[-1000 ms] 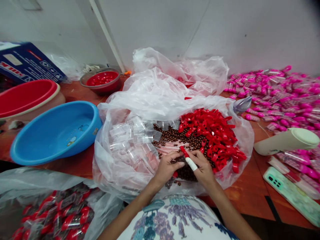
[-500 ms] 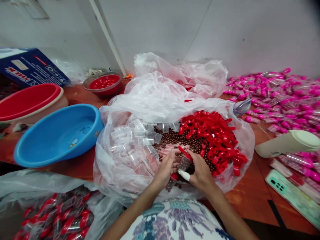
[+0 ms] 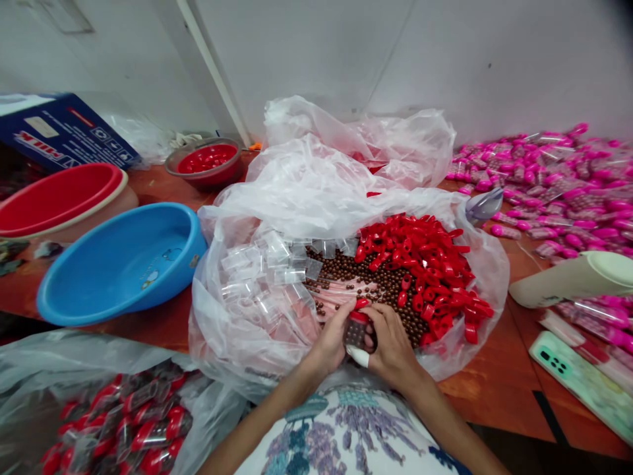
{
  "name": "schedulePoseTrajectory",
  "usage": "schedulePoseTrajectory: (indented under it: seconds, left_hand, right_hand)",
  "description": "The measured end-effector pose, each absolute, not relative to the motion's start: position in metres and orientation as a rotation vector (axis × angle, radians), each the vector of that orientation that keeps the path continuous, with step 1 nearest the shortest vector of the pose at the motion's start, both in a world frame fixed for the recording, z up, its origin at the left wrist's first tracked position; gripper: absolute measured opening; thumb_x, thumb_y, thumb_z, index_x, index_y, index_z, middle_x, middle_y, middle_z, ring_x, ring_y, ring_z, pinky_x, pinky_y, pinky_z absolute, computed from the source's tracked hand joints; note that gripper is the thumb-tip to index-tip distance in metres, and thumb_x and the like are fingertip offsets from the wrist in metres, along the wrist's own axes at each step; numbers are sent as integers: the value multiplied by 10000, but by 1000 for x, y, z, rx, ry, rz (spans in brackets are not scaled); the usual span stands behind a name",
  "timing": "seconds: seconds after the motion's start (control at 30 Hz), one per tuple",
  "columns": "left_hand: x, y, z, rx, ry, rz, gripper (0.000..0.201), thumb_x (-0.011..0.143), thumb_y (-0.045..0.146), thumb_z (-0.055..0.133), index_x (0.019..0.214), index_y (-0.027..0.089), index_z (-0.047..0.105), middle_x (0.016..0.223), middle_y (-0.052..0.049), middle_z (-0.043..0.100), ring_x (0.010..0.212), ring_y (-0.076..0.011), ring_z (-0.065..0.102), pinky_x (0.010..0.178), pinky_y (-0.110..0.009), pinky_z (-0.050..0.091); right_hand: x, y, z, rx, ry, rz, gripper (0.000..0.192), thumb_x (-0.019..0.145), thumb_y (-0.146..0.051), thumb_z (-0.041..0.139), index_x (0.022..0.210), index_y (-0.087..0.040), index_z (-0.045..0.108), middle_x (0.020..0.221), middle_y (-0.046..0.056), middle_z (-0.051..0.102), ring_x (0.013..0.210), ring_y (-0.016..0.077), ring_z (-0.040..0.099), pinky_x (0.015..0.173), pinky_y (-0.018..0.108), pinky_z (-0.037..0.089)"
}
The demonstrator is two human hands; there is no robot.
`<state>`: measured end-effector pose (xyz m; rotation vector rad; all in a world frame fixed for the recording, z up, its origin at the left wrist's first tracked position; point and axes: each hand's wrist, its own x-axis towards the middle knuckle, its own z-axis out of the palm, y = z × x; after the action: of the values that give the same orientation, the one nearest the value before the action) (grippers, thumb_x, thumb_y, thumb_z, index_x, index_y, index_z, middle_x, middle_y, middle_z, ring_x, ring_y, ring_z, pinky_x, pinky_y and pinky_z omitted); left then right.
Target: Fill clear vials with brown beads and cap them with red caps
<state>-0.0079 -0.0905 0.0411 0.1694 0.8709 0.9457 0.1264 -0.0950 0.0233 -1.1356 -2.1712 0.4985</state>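
Between both hands is a small clear plastic container (image 3: 356, 332) full of brown balls, with a red cap on its upper end. My left hand (image 3: 330, 340) is closed around its left side. From the right, my right hand (image 3: 393, 340) grips it, fingers at the cap and a white-covered thumb across the lower part. Just beyond lie loose brown balls (image 3: 366, 280) on a plastic sheet (image 3: 237, 356). Red caps (image 3: 420, 264) are heaped to their right, clear plastic tubes (image 3: 262, 277) to their left. What the inner fingers do underneath is partly hidden.
On the left stand a blue basin (image 3: 113, 264) and a red basin (image 3: 54, 198). Filled red-capped containers (image 3: 148, 422) lie in a bag at lower left. At right are pink-capped containers (image 3: 558, 191), a beige tumbler (image 3: 558, 284), a phone (image 3: 583, 382) and a scoop (image 3: 483, 206).
The container has gone from tilted to nearly upright. My hands have closed in around it, and my right fingers now press at its red cap. Red-capped item low by my left hand no longer shows.
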Motion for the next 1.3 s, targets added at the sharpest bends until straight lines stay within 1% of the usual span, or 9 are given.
schedulePoseTrajectory:
  seconds: [0.17,0.33,0.57,0.67,0.8,0.9,1.03,1.13,1.3]
  left_hand:
    - [-9,-92,34,164,895,934,388,807,421,469,1016,125,608,621,-31,640,454,-116,559,496,-235,460]
    - [-4,-97,37,241,923,946,428,804,425,434,1039,108,600,529,1,567,387,-96,482,441,-223,421]
    - [-4,-108,45,519,1025,948,514,848,425,373,1307,194,387,585,27,567,407,-91,457,472,-230,415]
    - [-23,-107,48,903,1200,963,454,884,412,337,1247,179,480,819,-45,637,666,-142,574,697,-290,468]
    - [-75,-100,46,1472,1644,1009,327,879,262,385,1140,198,570,1030,-74,585,958,-185,531,881,-323,408]
    - [-118,-94,35,1766,1979,801,384,804,83,402,1118,205,585,1035,-75,560,992,-198,503,909,-353,388]
    - [-153,-85,13,1957,2009,503,498,746,-4,374,1149,208,574,1151,-86,517,1046,-207,471,911,-366,383]
    - [-162,-77,6,2002,1920,473,429,778,56,391,1126,217,584,1053,-70,537,959,-199,504,846,-351,416]
    - [-162,-70,18,2055,1791,484,232,776,220,540,1000,202,596,1008,-63,550,938,-207,517,827,-350,420]
  right_hand:
    - [128,-93,29,-1156,-2186,492,768,688,-258,607,1356,-185,237,1277,144,394,1184,283,385,958,467,356]
    - [128,-90,32,-1079,-2293,467,672,669,-315,614,1282,-190,371,1233,122,484,1136,280,435,971,458,324]
    - [128,-96,22,-1006,-2272,418,639,667,-296,602,1256,-166,391,1167,131,521,1105,275,465,974,472,297]
    - [129,-98,24,-1061,-2287,513,645,679,-352,617,1257,-163,400,1183,135,504,1118,283,448,968,464,321]
    - [128,-97,24,-1107,-2365,669,678,683,-444,637,1272,-192,415,1230,125,474,1142,284,422,953,442,358]
    - [122,-99,19,-1034,-2441,707,751,678,-513,635,1324,-230,378,1303,116,431,1204,299,361,993,474,314]
    - [112,-103,13,-926,-2561,736,853,680,-520,635,1389,-204,281,1391,116,363,1299,313,233,1059,503,208]
    - [113,-104,15,-912,-2613,809,832,723,-530,594,1402,-193,250,1420,102,334,1331,295,178,1074,487,197]
    - [123,-104,27,-957,-2553,887,659,787,-504,548,1353,-228,353,1361,84,417,1291,266,266,1061,463,250]
